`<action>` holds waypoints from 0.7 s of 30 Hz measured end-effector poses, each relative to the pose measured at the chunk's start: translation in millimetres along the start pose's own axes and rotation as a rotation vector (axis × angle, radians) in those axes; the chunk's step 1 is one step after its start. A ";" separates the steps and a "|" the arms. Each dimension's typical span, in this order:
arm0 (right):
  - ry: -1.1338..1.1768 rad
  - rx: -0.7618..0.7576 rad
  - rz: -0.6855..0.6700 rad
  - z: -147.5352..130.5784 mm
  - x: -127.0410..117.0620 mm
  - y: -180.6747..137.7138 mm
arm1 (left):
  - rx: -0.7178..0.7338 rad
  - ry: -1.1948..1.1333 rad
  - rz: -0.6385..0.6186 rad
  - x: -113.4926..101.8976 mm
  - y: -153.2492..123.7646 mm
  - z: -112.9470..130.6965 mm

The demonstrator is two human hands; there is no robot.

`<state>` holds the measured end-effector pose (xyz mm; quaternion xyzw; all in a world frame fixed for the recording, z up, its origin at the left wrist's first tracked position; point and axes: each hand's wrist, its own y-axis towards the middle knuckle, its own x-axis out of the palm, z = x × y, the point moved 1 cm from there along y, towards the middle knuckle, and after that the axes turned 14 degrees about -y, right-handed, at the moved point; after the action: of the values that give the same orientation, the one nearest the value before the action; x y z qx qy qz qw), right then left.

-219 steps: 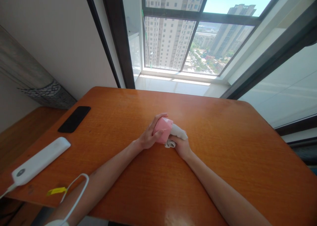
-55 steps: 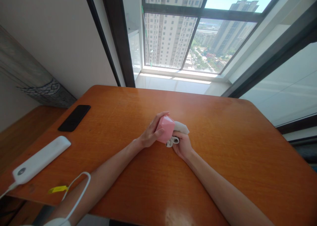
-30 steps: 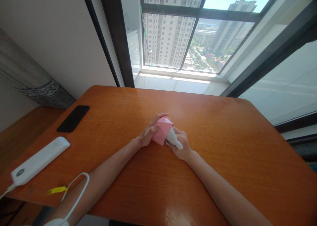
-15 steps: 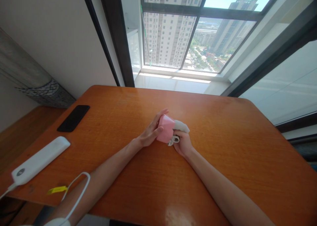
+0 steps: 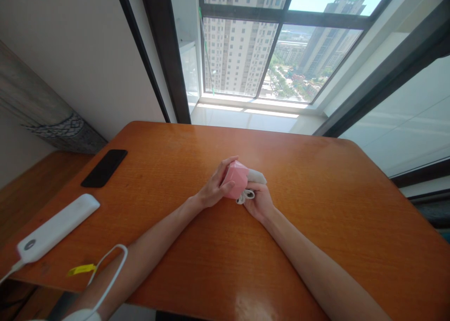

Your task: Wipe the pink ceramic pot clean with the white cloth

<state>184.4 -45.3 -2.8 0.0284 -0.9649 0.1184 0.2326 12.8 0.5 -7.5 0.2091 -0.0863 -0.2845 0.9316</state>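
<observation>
- Left hand (image 5: 211,195) wraps the pink cup (image 5: 235,180) from its 9 o'clock side: fingers curled over the top, thumb pressed on the near face. Firm closed grip; the cup is tilted and lifted just off the wood.
- Right hand (image 5: 259,201) is closed around a white cloth (image 5: 256,175), fingers bunched on it. The cloth is pushed against the cup's 3 o'clock side, where the mouth seems to face; I cannot tell how deep it goes.
- A loop of cloth (image 5: 245,197) hangs below the cup, between the two hands.
- Cup and cloth sit at the centre of the orange table (image 5: 316,208), straight ahead of the person at 12 o'clock.
- Progress, as a judgement: wiping looks mid-way. The cloth is in contact with the cup and both hands are engaged, nothing set down. No visible dirt or wet on the pink outside; the inside is hidden, so what is left is unclear.
- Off to 9–10 o'clock, well apart: black phone (image 5: 104,167) lying flat, and a white power bank (image 5: 58,227) with a white cable (image 5: 108,274) running off the near edge, yellow tag (image 5: 80,269) on it.
- Neither is touched.
</observation>
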 end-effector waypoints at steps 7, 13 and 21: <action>-0.018 -0.054 -0.010 -1.8 0.8 0.0 | -0.003 0.022 0.010 -0.1 0.0 0.3; -0.004 -0.019 -0.033 -3.3 1.2 -0.5 | -0.019 0.031 0.022 0.5 0.4 1.7; 0.045 -0.030 -0.037 -5.1 6.6 -3.8 | -0.044 -0.005 0.059 1.0 1.3 2.8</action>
<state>181.2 -47.7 5.4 0.0402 -0.9604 0.1001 0.2569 13.4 -0.1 -4.4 0.1851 -0.0886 -0.2593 0.9438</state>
